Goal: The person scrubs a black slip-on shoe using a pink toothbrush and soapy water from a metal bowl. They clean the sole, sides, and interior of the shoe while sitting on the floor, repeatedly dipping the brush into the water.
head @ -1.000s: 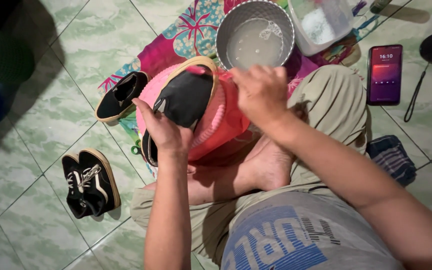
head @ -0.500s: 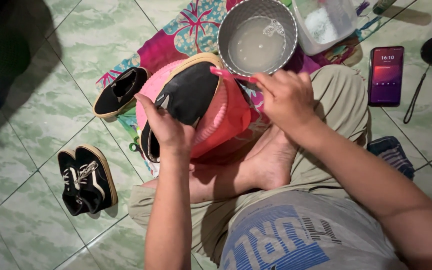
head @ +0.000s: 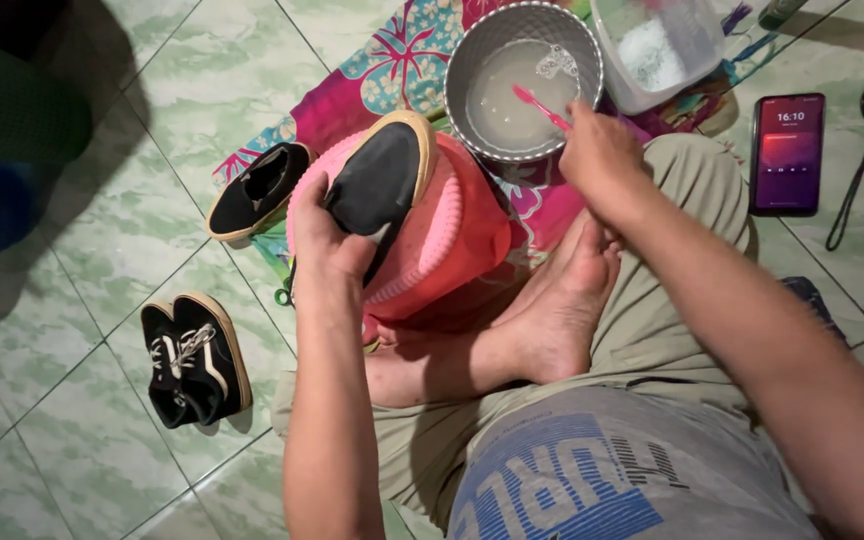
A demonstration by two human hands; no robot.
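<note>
The right hand [head: 602,160] has swung from over the pink bucket [head: 432,240] out to one o'clock, so the pink toothbrush [head: 540,106] it pinches in closed fingers now dips its bristles in the cloudy water of the grey bowl [head: 522,80]: scrubbing pauses for a rewetting. The forearm reaches diagonally from five o'clock, wrist bent down. The left hand [head: 327,245] has stayed put, fingers wrapped round the black shoe [head: 377,180], sole up on the bucket's rim.
</note>
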